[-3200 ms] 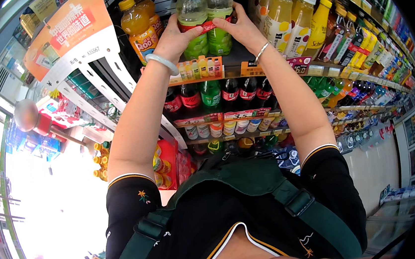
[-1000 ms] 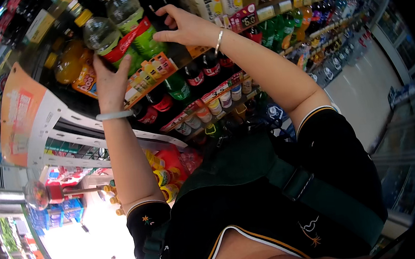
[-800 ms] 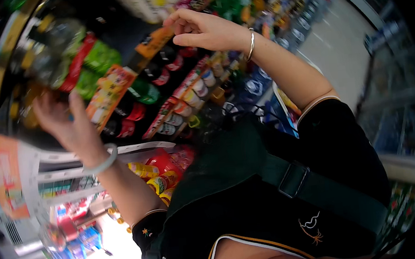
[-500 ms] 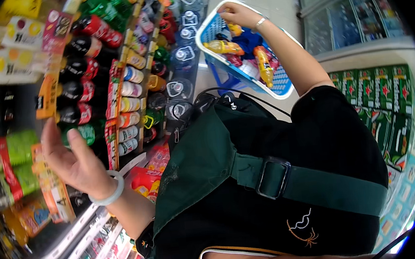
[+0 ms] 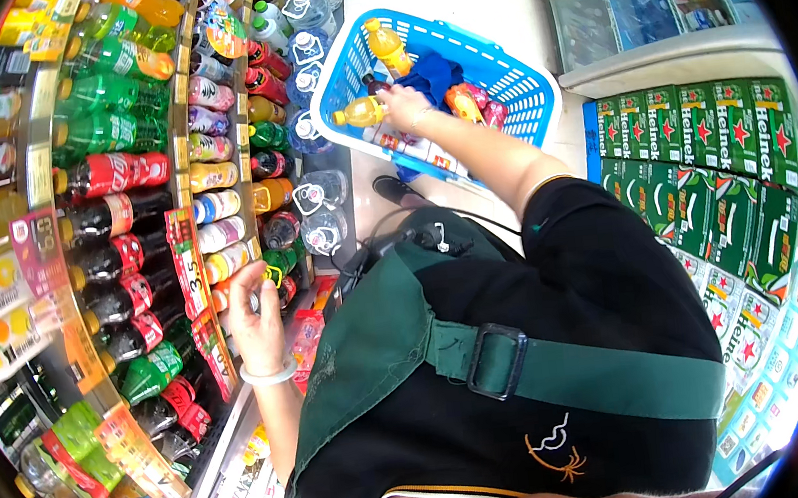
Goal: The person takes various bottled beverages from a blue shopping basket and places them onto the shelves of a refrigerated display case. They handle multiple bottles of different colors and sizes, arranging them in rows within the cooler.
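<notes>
My right hand [image 5: 405, 110] reaches into a blue and white plastic shopping basket [image 5: 507, 58]. Its fingers are closed around one end of a bottle of yellow drink [image 5: 360, 112], whose capped end points left. Another yellow drink bottle [image 5: 387, 48] leans at the basket's far left, and a dark blue cloth [image 5: 433, 77] lies near the middle. Orange and red packages [image 5: 470, 104] are to the right of my wrist. My left hand [image 5: 255, 322], with a pale bangle at the wrist, is raised beside the drinks shelf, fingers apart and holding nothing.
Shelves of bottled drinks [image 5: 123, 175] run along the left, with price strips [image 5: 192, 278] jutting out. Large clear water jugs [image 5: 319, 194] stand on the floor beside them. Stacked green drink cartons [image 5: 695, 129] and a glass-door fridge [image 5: 631, 11] are on the right.
My right hand has gone from the basket's rim down inside it, onto a yellow bottle. My left hand has moved right, away from the large bottles. The view has shifted.
</notes>
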{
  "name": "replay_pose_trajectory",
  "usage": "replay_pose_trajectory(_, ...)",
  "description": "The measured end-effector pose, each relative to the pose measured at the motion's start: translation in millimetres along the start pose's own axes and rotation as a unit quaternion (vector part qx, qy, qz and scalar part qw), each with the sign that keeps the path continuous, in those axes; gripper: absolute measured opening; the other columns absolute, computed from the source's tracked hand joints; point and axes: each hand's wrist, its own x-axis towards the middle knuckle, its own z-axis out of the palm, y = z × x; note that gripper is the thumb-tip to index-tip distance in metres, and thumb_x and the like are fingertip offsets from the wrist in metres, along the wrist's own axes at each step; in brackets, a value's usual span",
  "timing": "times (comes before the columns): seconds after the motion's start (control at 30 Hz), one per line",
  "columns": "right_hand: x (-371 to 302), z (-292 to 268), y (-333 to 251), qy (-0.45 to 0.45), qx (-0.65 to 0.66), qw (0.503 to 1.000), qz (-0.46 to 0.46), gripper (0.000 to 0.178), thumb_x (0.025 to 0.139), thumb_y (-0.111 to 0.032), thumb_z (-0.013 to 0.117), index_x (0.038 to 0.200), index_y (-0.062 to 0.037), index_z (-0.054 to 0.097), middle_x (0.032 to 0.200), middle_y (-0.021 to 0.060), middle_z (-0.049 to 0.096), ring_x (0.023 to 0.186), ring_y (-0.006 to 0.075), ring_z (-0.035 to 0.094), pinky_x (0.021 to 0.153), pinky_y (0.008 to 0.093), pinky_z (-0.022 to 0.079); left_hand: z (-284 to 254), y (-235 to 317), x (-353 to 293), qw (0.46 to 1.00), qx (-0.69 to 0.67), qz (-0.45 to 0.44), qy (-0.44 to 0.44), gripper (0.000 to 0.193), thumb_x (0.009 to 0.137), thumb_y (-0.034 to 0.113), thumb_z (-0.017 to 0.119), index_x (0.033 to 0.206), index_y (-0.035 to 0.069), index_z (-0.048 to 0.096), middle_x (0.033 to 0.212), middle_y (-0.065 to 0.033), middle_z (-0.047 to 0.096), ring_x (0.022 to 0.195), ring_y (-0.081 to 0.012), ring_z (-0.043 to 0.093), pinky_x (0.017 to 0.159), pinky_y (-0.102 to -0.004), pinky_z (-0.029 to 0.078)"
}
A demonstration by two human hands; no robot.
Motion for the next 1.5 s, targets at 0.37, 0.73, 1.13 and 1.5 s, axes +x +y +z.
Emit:
replay_pose_trajectory(0.37, 52.7, 7.4, 9.1, -0.144, 0.009, 0.989, -0.01, 0.075, 0.061, -0.033, 0.071, 0.122, -0.0103, 0.034, 0.12, 0.0181, 0.045, 0.108, 0.0308, 0.05, 0.088, 0.0402, 0.04, 31.1, 7.7, 12.9, 0.998, -0.03, -0.022, -0.047, 0.021, 0.083, 0.002, 0.054, 0.105, 0.0, 0.053, 0.097, -0.0059, 0.058, 0.089, -0.0117, 0.054, 0.081, -0.0242, 0.042)
replay_pose_trajectory(0.73, 12.2, -164.8, -33.8, -0.181, 0.724, 0.655, -0.118, 0.056, 0.075, -0.038, 0.063, 0.119, -0.0078, 0.045, 0.106, 0.0069, 0.057, 0.098, 0.0193, 0.055, 0.085, 0.0371, 0.043, 42.1, 30.6, 46.5, 0.962, -0.237, -0.03, -0.131, 0.036, 0.084, 0.009, 0.055, 0.118, 0.002, 0.044, 0.106, -0.0089, 0.055, 0.101, -0.015, 0.051, 0.086, -0.0265, 0.041)
replay_pose_trajectory(1.13, -75.8, -287.6, -279.0, -0.2, 0.38, 0.695, -0.577, 0.052, 0.08, -0.041, 0.058, 0.114, -0.0047, 0.043, 0.101, 0.0048, 0.05, 0.094, 0.0135, 0.049, 0.083, 0.0263, 0.04, -5.1, 75.4, -6.3, 0.944, -0.288, 0.163, 0.001, 0.082, 0.066, 0.03, 0.074, 0.128, 0.002, 0.028, 0.112, -0.0076, 0.048, 0.102, -0.0152, 0.048, 0.088, -0.0305, 0.039)
replay_pose_trajectory(1.5, -159.9, -355.4, -436.4, 0.04, 0.197, 0.618, -0.76, 0.024, 0.082, -0.029, 0.057, 0.086, -0.0052, 0.054, 0.076, -0.0006, 0.053, 0.071, 0.0076, 0.049, 0.064, 0.0219, 0.041, -135.0, 98.5, -94.7, 0.883, -0.014, 0.246, 0.399, 0.075, 0.074, 0.022, 0.069, 0.132, 0.001, 0.025, 0.12, -0.0153, 0.045, 0.112, -0.0227, 0.044, 0.096, -0.0332, 0.034)
